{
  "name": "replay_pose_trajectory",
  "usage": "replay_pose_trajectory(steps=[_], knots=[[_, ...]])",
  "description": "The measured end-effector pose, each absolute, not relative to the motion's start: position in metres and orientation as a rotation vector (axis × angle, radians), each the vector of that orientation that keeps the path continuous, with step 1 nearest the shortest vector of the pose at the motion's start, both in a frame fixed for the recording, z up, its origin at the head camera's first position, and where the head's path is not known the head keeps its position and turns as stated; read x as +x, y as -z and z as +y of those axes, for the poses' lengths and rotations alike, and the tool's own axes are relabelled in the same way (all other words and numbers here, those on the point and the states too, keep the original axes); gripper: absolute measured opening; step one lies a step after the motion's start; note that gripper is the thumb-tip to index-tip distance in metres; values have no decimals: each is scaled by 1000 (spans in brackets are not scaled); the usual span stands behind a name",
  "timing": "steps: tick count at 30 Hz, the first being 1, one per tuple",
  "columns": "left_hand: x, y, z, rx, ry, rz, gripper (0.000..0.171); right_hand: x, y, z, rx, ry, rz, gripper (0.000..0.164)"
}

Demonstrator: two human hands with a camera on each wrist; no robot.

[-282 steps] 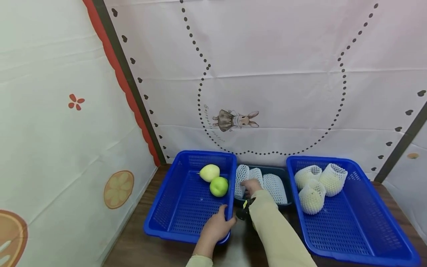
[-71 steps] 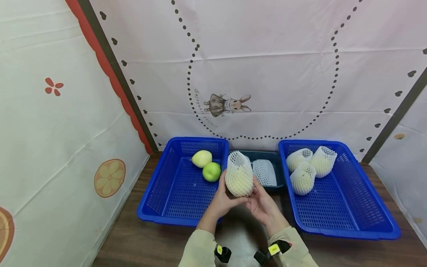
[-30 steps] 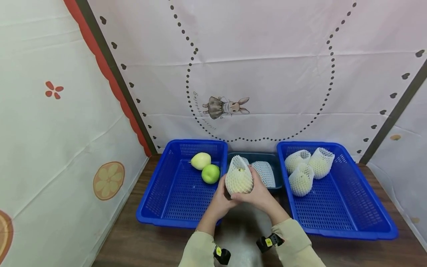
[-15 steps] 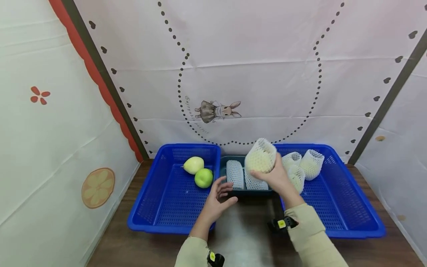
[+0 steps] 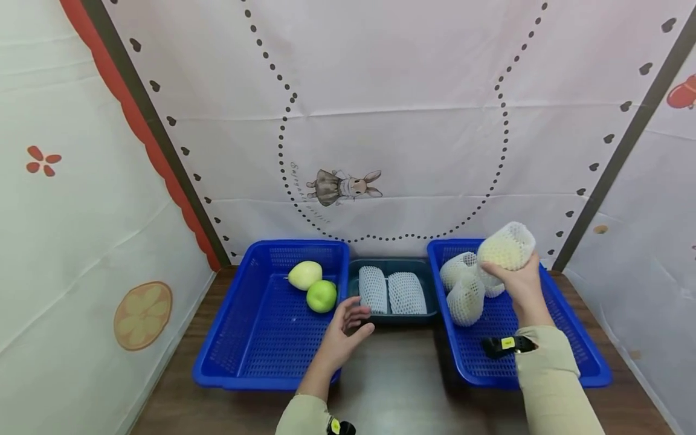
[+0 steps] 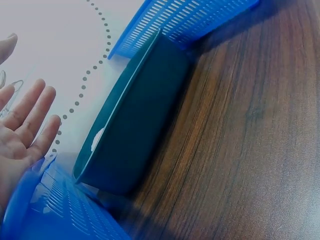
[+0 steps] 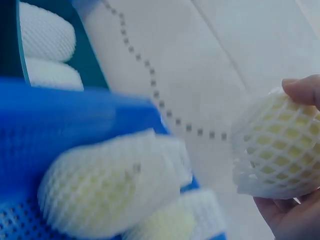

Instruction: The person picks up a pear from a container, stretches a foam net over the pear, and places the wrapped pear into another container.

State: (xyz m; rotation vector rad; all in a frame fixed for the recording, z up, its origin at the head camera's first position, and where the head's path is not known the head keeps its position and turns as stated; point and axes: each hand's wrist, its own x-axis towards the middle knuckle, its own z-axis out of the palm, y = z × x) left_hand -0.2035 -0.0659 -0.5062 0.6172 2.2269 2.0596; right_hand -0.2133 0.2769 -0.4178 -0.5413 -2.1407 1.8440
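My right hand (image 5: pixel 523 284) grips a pale yellow fruit in a white foam net sleeve (image 5: pixel 502 252), held above the back of the right blue basket (image 5: pixel 576 356). In the right wrist view the net sleeve (image 7: pixel 280 150) stands out past the thumb, with fingers underneath. Several other netted fruits (image 5: pixel 466 299) lie in that basket, partly hidden behind the held one. My left hand (image 5: pixel 342 335) holds nothing, its fingers loosely bent, by the right wall of the left blue basket (image 5: pixel 203 365). In that basket lie a pale yellow pear (image 5: pixel 305 275) and a green apple (image 5: pixel 321 296).
Between the baskets stands a dark green tray (image 5: pixel 429 284) with two flat foam net sleeves (image 5: pixel 406 294) in it. Brown wooden table (image 5: pixel 391 374) shows in front of the tray. A patterned white cloth (image 5: pixel 402 151) hangs close behind the baskets.
My left hand has let go of the netted fruit. My right hand has carried it rightward from before the tray to over the right basket. Earlier, three sleeves lay in the tray; now two.
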Motion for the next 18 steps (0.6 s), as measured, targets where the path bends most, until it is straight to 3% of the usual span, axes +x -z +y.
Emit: replay_pose_trajectory(steps=[8, 14, 18], knots=[[-205, 510, -68, 615, -2032, 2260, 53, -213, 451, 304, -810, -1822, -2125, 106], [-207, 514, -69, 725, -2019, 2330, 48, -213, 477, 310, -908, -1785, -2199, 110], [-207, 512, -68, 646, -2019, 2282, 49, -214, 491, 312, -931, -1791, -2225, 111]])
